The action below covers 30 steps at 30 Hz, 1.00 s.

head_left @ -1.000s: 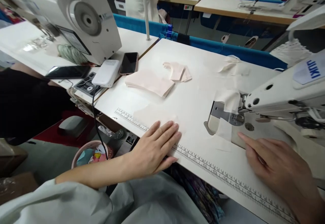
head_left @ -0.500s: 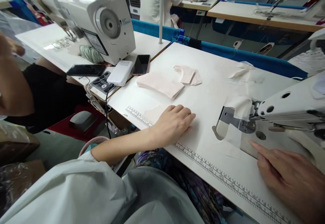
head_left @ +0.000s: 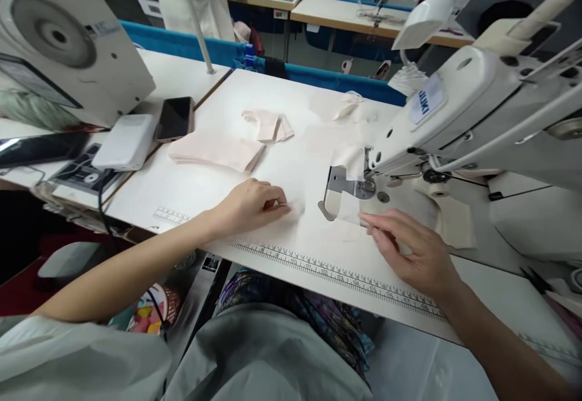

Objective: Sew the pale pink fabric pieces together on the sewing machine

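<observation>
My left hand point(head_left: 249, 208) is over the white table, thumb and fingers pinched on a thin pale fabric piece point(head_left: 296, 209) whose edge is blurred. Nearer the needle, my right hand point(head_left: 411, 249) pinches the corner of a white fabric piece point(head_left: 349, 207) that lies over the edge of the metal throat plate point(head_left: 339, 184). More pale fabric point(head_left: 352, 161) sits at the presser foot of the sewing machine point(head_left: 427, 110). Left of the machine lie a stack of pale pink fabric pieces point(head_left: 218, 150) and smaller curved cut pieces point(head_left: 268, 125).
A second sewing machine point(head_left: 68, 43) stands at left, near a phone point(head_left: 175, 118) and a white power bank point(head_left: 125, 142). A printed ruler point(head_left: 318, 269) runs along the table's front edge. Dark scissors point(head_left: 539, 281) lie at far right. A person in white point(head_left: 195, 0) sits beyond.
The view has swung right. My right hand has gone from a pointing finger beside the plate to pinching the white fabric piece. My left hand's fingers have closed on thin fabric.
</observation>
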{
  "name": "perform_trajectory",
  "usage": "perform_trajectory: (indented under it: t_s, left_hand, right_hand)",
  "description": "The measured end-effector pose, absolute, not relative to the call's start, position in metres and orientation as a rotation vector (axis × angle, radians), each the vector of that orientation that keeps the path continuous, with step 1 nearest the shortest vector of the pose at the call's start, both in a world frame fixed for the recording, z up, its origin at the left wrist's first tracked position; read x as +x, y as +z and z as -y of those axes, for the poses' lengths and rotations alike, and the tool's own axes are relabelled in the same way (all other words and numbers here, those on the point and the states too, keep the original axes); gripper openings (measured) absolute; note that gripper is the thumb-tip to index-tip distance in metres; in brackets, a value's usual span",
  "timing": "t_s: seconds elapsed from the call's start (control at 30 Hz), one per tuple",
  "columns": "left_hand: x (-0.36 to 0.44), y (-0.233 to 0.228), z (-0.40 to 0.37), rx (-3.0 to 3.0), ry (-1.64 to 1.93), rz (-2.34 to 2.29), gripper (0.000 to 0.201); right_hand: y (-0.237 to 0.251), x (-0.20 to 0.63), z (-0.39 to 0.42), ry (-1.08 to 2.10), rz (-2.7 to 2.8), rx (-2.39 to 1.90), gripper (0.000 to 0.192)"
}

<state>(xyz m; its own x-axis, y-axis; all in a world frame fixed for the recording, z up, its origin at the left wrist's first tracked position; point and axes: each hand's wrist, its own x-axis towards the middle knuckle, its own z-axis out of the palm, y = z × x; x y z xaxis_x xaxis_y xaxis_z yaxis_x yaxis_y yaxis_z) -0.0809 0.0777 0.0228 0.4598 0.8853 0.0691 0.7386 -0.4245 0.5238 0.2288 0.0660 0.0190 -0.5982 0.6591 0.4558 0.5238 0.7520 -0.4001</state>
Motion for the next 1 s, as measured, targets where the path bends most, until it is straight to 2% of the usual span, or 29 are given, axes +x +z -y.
perform_trajectory:
  t_s: [0.17, 0.27, 0.43, 0.63, 1.0]
  left_hand:
    - [-0.07, 0.041, -0.081, 1.856, 0.455, -0.981, 0.025]
    - [-0.056, 0.044, -0.089, 1.689, 0.359, -0.846, 0.023]
    - [-0.029, 0.044, -0.107, 1.689, 0.308, -0.835, 0.021]
    - [0.006, 0.046, -0.128, 1.887, 0.288, -1.036, 0.023]
    - [0.032, 0.033, -0.148, 2.145, 0.339, -1.168, 0.01]
  right_hand:
    - [0.042, 0.206, -0.047, 1.188, 2.268, -0.95, 0.028]
    - [0.04, 0.199, -0.042, 1.455, 2.226, -0.961, 0.03]
    - [0.028, 0.202, -0.041, 1.541, 2.129, -0.929, 0.034]
    - [0.031, 0.214, -0.042, 1.679, 1.881, -1.105, 0.036]
    - [0.024, 0.223, -0.058, 1.889, 1.546, -1.182, 0.034]
